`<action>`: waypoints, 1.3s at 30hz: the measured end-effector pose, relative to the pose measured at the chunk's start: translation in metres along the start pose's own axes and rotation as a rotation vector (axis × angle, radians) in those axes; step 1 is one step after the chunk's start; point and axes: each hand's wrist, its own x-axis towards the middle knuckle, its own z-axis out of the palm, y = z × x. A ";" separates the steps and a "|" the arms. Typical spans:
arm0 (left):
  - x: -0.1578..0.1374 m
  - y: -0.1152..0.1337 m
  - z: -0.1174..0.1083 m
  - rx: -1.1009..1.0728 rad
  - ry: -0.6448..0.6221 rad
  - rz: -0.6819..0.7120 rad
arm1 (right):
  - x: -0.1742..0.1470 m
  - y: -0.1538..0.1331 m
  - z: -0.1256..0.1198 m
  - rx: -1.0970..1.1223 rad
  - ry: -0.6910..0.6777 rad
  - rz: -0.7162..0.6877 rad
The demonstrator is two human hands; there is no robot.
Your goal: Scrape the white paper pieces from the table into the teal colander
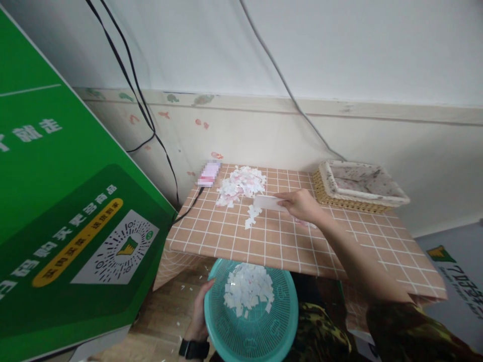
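My left hand [202, 306] grips the rim of a teal plastic basket [252, 334] just below the table's front edge. Inside it lies a heap of small white paper scraps [249, 289]. Over the table, my right hand [300, 203] is closed on a flat white strip [267, 202], which points left toward more scraps. A large pile of white and pinkish paper scraps [243, 182] rests near the back of the table, with a smaller cluster [252, 216] in front of it. A few pinkish scraps [304, 222] show partly beneath my right hand.
A checked brown cloth covers the table [226, 241]. At its back right stands a wicker basket [358, 198] with a cloth lining. A phone-like object [209, 173] with a black cable sits back left. A green panel [75, 201] rises at left. Scraps litter the wooden floor [177, 286].
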 end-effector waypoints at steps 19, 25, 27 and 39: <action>-0.005 0.001 0.003 -0.025 -0.059 0.023 | -0.007 0.000 0.000 0.047 0.027 -0.024; -0.004 0.002 0.002 -0.005 -0.025 0.024 | -0.004 0.000 0.002 0.058 -0.028 -0.059; -0.003 0.002 0.001 -0.004 -0.016 0.026 | 0.000 -0.001 0.004 0.076 -0.007 -0.066; -0.005 0.003 0.005 -0.010 0.000 0.015 | -0.032 -0.007 0.006 0.031 0.044 -0.042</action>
